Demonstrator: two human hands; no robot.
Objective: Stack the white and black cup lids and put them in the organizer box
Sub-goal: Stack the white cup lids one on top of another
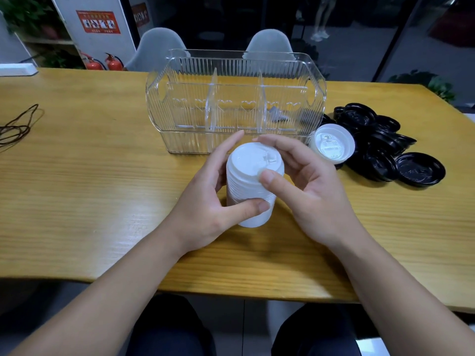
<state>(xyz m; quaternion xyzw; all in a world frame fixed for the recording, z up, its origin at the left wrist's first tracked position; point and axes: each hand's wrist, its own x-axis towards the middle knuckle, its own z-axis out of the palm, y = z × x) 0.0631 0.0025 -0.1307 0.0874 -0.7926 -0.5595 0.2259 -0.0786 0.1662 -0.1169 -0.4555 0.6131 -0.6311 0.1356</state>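
Now upright white lid stack [253, 186], both hands' fingers [226, 150] curled round it, spout-side up

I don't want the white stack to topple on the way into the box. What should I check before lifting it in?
1. Grip on the stack of white lids: ok. The left hand and right hand both hold it.
2. Stack aligned: ok; the lids look nested and straight.
3. Organizer box open on top: ok.
4. Compartments free: ok for the left and middle; a small grey item lies in the right one.
5. All white lids gathered: not ok. One loose white lid sits upside down beside the box.
6. Black lids stacked: not ok; they lie in a loose pile on the table.
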